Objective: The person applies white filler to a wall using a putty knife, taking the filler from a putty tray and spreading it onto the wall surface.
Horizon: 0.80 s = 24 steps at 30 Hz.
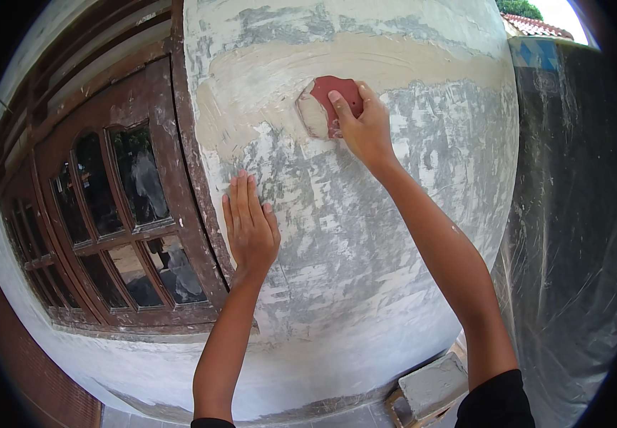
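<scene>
Held high against the wall is a red putty spreader, a flat plate with a thick smear of beige putty at its left edge. My right hand is closed round its right side, thumb on the face toward me; the other fingers are mostly hidden behind it. My left hand lies flat on the wall, lower and to the left, fingers pointing up and holding nothing. Around the spreader, a band of beige putty runs across the patchy grey-and-white surface.
A brown wooden window with glass panes is set in the wall at left. At lower right stands a container with a grey, putty-smeared top on the tiled floor. Dark plastic sheeting hangs at right. A tiled roof shows beyond.
</scene>
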Motion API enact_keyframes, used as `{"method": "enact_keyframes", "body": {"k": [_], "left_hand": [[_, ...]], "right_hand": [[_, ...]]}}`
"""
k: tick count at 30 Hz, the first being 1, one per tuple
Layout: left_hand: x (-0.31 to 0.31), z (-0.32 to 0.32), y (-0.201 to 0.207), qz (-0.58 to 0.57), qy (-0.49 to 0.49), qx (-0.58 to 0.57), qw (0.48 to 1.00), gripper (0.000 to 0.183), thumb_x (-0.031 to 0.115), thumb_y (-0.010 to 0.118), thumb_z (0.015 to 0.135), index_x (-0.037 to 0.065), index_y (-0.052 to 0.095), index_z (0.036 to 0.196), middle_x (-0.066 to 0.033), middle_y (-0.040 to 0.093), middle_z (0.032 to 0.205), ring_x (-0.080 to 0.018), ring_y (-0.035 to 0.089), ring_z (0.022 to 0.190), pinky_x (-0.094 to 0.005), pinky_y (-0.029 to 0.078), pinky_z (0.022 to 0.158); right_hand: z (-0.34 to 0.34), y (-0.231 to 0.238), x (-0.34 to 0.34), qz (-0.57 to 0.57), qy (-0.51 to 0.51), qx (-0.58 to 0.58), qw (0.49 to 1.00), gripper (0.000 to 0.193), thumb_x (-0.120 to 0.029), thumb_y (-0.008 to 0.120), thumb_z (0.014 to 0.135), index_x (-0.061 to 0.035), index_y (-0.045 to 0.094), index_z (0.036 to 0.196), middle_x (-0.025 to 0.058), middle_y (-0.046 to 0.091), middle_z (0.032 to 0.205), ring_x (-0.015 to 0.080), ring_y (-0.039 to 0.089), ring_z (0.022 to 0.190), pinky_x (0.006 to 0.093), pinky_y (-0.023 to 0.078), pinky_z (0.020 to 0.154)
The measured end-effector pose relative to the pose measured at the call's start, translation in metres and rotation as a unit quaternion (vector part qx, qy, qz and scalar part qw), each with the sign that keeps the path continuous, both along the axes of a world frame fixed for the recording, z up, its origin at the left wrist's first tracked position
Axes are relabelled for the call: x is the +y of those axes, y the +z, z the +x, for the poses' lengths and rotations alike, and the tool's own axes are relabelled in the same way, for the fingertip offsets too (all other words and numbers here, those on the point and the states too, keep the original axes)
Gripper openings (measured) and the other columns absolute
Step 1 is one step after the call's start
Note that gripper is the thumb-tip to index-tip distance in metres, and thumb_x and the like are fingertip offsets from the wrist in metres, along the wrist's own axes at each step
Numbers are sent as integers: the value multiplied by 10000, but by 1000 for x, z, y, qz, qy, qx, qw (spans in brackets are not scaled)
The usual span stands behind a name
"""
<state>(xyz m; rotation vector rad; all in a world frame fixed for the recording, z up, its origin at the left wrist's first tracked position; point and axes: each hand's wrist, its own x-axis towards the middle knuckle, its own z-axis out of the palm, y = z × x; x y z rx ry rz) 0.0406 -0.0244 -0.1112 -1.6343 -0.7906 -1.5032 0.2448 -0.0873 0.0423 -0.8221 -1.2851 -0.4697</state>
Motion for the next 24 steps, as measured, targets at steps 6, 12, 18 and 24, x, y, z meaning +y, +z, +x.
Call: {"method": "enact_keyframes", "body": {"k": [6,12,18,24], "left_hand": [[1,1,0,-1,-16,5,1000,536,104,470,1010,-55,358,1509,-202,384,1568,-361,343,1475,-517,259,1214],[0,0,0,-8,-14,2,1000,531,102,468,1011,-50,362,1509,-201,376,1572,-356,335,1480,-515,256,1216],[1,1,1,-5,-22,2,1000,531,106,473,1010,-44,367,1508,-198,371,1577,-354,333,1481,-516,251,1219],[3,-4,-3,-17,-19,0,1000,532,107,474,1011,-46,364,1509,-195,368,1581,-353,333,1481,-519,252,1219]], "right_hand": [[28,12,7,62,143,214,964,388,-277,676,967,56,635,1161,234,716,1035,361,705,939,412,528,834],[32,15,6,55,101,272,956,354,-238,676,964,62,644,1148,196,721,972,280,710,854,383,545,770],[17,-2,18,21,14,60,998,390,-262,680,965,82,630,1141,229,707,980,316,701,906,421,531,850],[-10,-3,-6,40,111,162,980,293,-182,656,973,77,620,1104,213,712,1006,344,700,885,418,542,824]]}}
